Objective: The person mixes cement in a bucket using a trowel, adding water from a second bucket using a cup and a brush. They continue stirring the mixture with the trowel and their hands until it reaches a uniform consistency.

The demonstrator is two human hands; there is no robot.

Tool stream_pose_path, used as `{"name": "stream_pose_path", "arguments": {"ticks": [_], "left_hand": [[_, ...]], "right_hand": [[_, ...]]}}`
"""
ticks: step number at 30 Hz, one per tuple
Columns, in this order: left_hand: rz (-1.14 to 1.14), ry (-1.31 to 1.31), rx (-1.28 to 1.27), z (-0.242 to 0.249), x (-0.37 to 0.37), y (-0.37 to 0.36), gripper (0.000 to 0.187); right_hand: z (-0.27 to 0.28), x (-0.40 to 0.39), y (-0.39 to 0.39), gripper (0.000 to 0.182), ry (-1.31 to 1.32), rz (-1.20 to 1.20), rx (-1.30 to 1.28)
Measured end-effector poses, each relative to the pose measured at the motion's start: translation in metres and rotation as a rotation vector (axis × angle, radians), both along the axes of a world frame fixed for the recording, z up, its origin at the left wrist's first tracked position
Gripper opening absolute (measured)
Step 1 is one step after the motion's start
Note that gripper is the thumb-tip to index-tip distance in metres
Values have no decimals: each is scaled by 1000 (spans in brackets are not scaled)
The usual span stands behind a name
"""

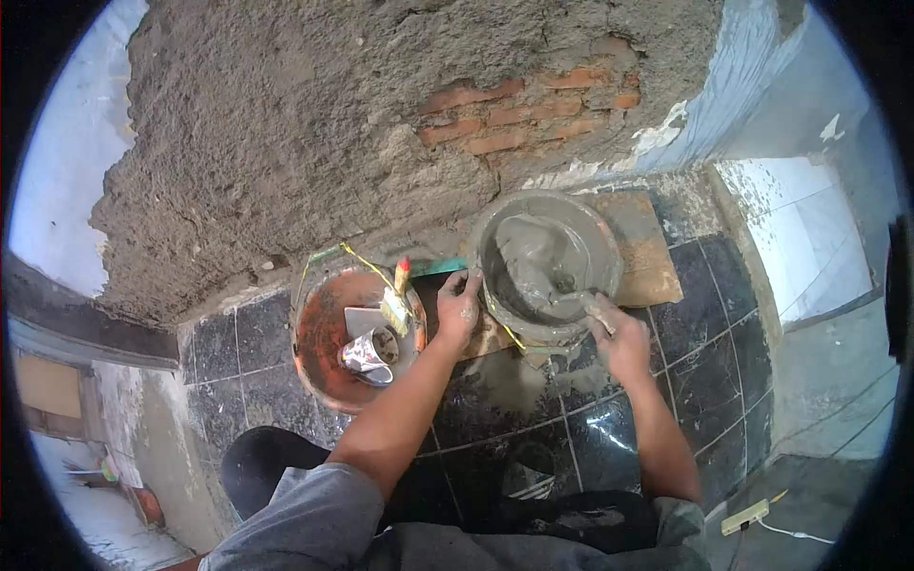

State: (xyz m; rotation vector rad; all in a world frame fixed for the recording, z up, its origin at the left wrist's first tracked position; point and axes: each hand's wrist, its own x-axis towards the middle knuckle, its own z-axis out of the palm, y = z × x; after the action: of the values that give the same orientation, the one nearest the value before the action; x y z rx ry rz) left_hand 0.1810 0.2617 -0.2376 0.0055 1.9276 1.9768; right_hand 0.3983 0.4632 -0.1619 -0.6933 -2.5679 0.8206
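Note:
A bucket [488, 228] of wet grey mortar [531, 249] stands in front of me, against the wall. My left hand [459, 312] is at its left side, the fingers curled on the rim. My right hand [621, 341] is closed around the handle of a mortar-coated trowel [571, 303], whose blade is partly sunk in the mix at the near right edge. Beside my left hand lies a long green strip or tool [440, 267], partly hidden. Left of it stands an orange bucket [314, 333] holding a patterned mug [369, 352] and a brush [395, 309].
Ahead rises a roughly plastered wall [286, 124] with a patch of exposed bricks [519, 109]. A board [638, 238] lies under the mortar bucket on black floor tiles [700, 371]. A power strip [745, 517] with a white cord lies at lower right.

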Motion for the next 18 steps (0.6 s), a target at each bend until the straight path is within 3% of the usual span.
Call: {"name": "stream_pose_path", "arguments": {"ticks": [4,7,11,14,15,18], "left_hand": [[-12,63,-62,0,-2,-2,33],[-18,75,-48,-4,-4,-4,32],[-44,73,-20,-4,-7,-6,30],[9,68,11,-10,-3,-4,29],[24,54,37,-18,-3,-2,28],[49,-49,111,-18,1,0,28]], "right_hand": [[-14,-5,11,43,98,1,-103],[38,-16,12,44,-153,-257,-890],[56,-4,16,42,83,-296,-1494],[76,-5,25,43,243,-214,-1430],[72,-7,46,49,151,-55,-1167],[96,-66,47,37,119,12,-382]]}}
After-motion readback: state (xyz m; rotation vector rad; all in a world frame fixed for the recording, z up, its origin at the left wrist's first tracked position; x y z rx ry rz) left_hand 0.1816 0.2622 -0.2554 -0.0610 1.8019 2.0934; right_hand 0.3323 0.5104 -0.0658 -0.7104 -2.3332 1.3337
